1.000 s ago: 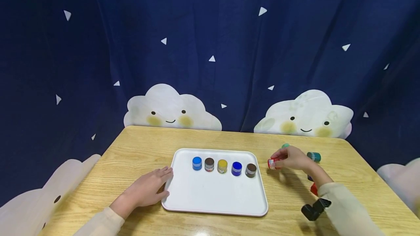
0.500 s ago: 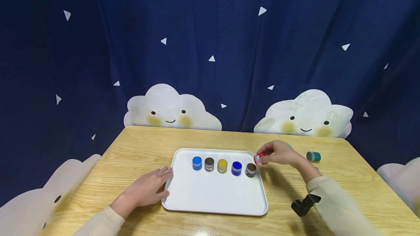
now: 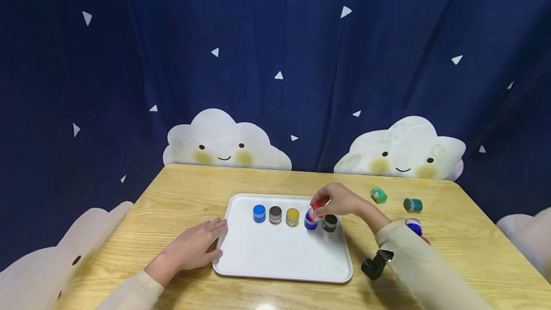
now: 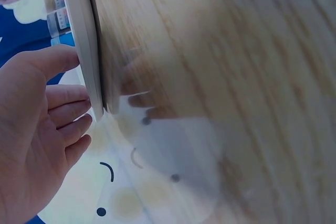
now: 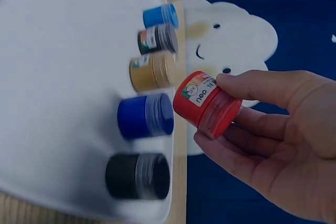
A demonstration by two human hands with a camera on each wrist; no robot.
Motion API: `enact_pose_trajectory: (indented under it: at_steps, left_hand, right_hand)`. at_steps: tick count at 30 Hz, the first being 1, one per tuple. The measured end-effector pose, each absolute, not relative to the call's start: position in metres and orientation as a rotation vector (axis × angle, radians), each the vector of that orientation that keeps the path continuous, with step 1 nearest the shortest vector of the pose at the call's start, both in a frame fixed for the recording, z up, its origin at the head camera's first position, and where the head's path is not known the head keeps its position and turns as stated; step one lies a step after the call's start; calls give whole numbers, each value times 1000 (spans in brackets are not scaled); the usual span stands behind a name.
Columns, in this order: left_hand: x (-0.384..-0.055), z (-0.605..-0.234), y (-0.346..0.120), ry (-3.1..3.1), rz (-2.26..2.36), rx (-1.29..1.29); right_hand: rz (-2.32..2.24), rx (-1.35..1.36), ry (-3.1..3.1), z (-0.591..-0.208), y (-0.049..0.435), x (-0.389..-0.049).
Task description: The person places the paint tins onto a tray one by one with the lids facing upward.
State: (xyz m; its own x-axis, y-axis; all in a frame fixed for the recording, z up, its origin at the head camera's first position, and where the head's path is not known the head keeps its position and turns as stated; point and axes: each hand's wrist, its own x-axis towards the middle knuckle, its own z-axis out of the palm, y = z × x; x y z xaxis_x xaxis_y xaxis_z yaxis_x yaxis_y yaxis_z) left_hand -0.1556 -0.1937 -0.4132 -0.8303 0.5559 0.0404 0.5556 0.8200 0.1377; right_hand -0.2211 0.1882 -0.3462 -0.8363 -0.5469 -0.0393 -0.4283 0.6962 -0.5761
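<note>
- Here, a red paint jar (image 5: pixel 202 100) is pinched at a tilt between the thumb and fingers of the right hand (image 3: pixel 340 199), right of centre in the head view, above the white tray (image 3: pixel 281 262).
- At lower left of centre, the tray's left rim is touched by the left hand (image 3: pixel 198 245), its fingers extended, its grip relaxed.
- Across the tray's upper part, five upright jars are lined up, left to right: light blue jar (image 3: pixel 259 214), brown jar (image 3: pixel 275 215), yellow jar (image 3: pixel 292 217), dark blue jar (image 3: pixel 310 225), blackish jar (image 3: pixel 330 224).
- The dark blue one is partly covered by the red jar; whether they are touching cannot be told.
- At right, a green jar (image 3: pixel 379 195), a teal jar (image 3: pixel 413 205) and a blue-purple jar (image 3: pixel 414 226) are scattered on the wooden table (image 3: pixel 193 193).
- The upper half is filled by a navy curtain (image 3: pixel 249 27).
</note>
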Motion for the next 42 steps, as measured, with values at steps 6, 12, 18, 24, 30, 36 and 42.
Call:
enact_pose_trajectory:
  at_steps: [6,12,18,24,30,36,42]
  left_hand:
    - [-157,-413,-194,3003,212,945]
    - [-156,-412,-195,2995,222,922]
    - [-156,-413,-194,2986,233,906]
    - [-156,-412,-195,2989,232,911]
    - [-155,-411,-194,2989,239,908]
    - [-154,-411,-195,3009,236,923]
    - [-154,-412,-195,3014,238,943]
  right_hand:
    - [-791,-898,2680,-346,161,-222]
    - [-679,-1011,2693,-347,132,-222]
    - [-612,-1012,2684,-350,109,-221]
    - [-581,-1071,2673,-354,91,-220]
    - [-508,-1194,2648,-360,74,-217]
    - [-394,-1278,2650,-365,57,-219]
    - [-385,-1312,2650,-367,48,-219]
